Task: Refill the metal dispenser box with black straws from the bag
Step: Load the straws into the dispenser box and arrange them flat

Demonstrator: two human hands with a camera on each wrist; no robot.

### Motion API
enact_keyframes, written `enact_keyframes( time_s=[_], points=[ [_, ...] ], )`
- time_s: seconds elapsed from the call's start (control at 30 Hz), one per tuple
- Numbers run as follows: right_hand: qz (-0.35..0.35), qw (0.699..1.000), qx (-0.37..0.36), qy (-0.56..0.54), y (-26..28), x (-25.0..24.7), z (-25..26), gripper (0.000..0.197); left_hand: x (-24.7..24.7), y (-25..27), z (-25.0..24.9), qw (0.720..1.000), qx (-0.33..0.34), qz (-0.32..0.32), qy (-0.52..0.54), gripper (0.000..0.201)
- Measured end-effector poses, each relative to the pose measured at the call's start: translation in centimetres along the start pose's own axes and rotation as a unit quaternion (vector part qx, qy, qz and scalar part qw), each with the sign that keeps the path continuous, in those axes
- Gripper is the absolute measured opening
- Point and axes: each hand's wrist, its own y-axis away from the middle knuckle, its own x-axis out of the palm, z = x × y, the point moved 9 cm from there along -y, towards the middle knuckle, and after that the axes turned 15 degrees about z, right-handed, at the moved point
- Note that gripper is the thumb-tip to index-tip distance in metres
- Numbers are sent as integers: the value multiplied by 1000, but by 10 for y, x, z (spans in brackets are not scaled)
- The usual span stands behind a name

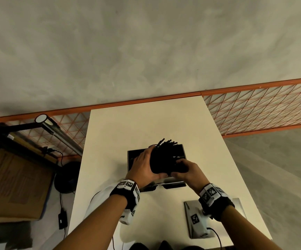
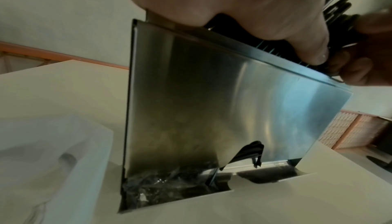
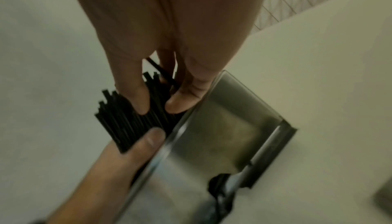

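Observation:
A thick bundle of black straws (image 1: 164,157) is held over the open top of the metal dispenser box (image 1: 133,156), its far ends fanned out. My left hand (image 1: 144,166) grips the bundle from the left, thumb under its near end. My right hand (image 1: 184,170) pinches the bundle's near right end. In the left wrist view the box's shiny front wall (image 2: 212,110) stands below my left thumb (image 2: 305,43), with the straws (image 2: 337,14) behind it. In the right wrist view my right fingers (image 3: 137,96) press on the straws (image 3: 123,123) beside the box (image 3: 222,127).
The box stands mid-way on a white table (image 1: 146,123). A loose metal lid (image 1: 191,222) lies near the front right. A clear plastic bag (image 2: 42,160) lies at the left of the box. An orange mesh rail (image 1: 254,109) runs behind the table.

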Motion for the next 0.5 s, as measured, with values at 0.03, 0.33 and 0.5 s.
enact_keyframes(
  time_s=[0.03, 0.33, 0.5],
  points=[
    [2, 998, 11, 70, 2, 1, 0, 36, 1, 0, -1, 1000, 1, 5, -1, 116],
    [-13, 920, -12, 392, 0, 15, 21, 48, 1, 4, -5, 1000, -12, 14, 5, 113],
    [4, 942, 53, 331, -9, 17, 19, 38, 1, 2, -3, 1000, -10, 14, 9, 113]
  ],
)
